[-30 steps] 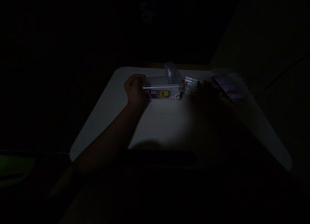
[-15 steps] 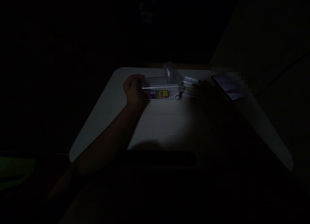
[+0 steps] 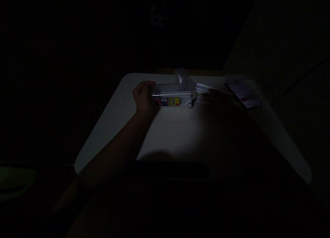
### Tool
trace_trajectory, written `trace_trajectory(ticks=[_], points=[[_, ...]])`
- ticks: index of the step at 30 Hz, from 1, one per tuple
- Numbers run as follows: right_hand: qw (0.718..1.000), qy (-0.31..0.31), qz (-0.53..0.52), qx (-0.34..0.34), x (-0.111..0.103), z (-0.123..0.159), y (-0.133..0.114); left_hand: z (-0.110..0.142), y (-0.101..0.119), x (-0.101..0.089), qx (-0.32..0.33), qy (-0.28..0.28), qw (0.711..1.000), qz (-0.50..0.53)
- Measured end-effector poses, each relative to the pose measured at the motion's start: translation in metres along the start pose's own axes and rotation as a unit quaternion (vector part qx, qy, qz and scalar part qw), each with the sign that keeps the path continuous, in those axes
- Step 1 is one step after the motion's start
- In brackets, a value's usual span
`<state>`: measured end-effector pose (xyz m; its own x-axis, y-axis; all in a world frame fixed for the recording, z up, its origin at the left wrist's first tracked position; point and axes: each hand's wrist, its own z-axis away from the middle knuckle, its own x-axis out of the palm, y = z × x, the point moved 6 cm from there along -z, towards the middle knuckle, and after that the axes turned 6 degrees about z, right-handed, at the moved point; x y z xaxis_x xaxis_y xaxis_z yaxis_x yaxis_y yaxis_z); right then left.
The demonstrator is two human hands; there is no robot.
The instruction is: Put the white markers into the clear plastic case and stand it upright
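Observation:
My left hand [image 3: 143, 98] is closed around the left end of a clear plastic marker case [image 3: 165, 88], which lies on its side with a yellow and dark printed label facing me. The case's hinged lid [image 3: 182, 75] stands open at the right end. Several white markers [image 3: 202, 90] with coloured marks lie in a bunch beside that open end. My right hand [image 3: 219, 99] reaches over the markers from the right, its fingers stretched toward the case and touching or very near them. Deep shadow hides most of this hand, and its grip is unclear.
A white table [image 3: 110, 124] with rounded corners carries everything. At its right rear lies a phone [image 3: 241, 95] with a lit screen, partly blurred out. A dark strip [image 3: 170, 169] runs along the front edge. Something green [image 3: 17, 181] shows at lower left. The surroundings are very dark.
My right hand has shifted slightly over the markers, and more of their length shows. The case stays in my left hand; the whole view has moved a little.

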<state>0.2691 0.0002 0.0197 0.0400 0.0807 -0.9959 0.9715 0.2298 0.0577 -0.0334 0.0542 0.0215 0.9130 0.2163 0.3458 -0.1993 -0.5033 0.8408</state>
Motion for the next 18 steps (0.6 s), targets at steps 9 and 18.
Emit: trace_trajectory(ticks=[9, 18], points=[[1.0, 0.015, -0.017, 0.01, -0.005, 0.001, 0.005, 0.003, 0.005, 0.002, -0.01, 0.006, 1.0, 0.002], [0.995, 0.038, -0.03, 0.086, -0.001, 0.01, 0.015, 0.003, 0.004, 0.0, -0.011, 0.025, 1.0, 0.007]])
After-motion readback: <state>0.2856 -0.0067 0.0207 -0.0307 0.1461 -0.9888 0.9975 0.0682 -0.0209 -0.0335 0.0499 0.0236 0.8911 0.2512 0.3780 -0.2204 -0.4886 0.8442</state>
